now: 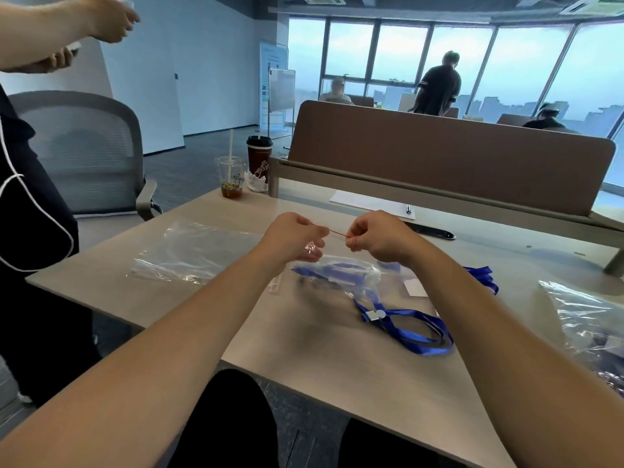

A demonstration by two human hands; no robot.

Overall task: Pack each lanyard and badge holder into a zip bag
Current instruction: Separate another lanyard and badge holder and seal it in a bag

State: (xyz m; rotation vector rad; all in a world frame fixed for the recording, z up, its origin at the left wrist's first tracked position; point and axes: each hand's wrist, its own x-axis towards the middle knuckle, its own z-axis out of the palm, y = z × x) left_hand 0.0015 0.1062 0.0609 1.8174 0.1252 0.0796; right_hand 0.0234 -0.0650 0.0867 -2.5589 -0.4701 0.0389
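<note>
My left hand (293, 236) and my right hand (376, 236) are raised above the table, each pinching one end of the red zip strip of a clear zip bag (351, 271). The bag hangs below them with a blue lanyard partly inside it. A second blue lanyard (415, 332) with a small white clip lies loose on the table in front of my right forearm. More blue ribbon (483, 276) and a white badge card (417, 287) show to the right of my right wrist.
Empty clear zip bags (189, 255) lie on the table's left part. A heap of filled bags (587, 325) sits at the right edge. Two drink cups (231, 177) stand at the far left corner, paper and a pen (408, 209) by the brown divider (439, 157). A person (30, 204) stands left beside a chair.
</note>
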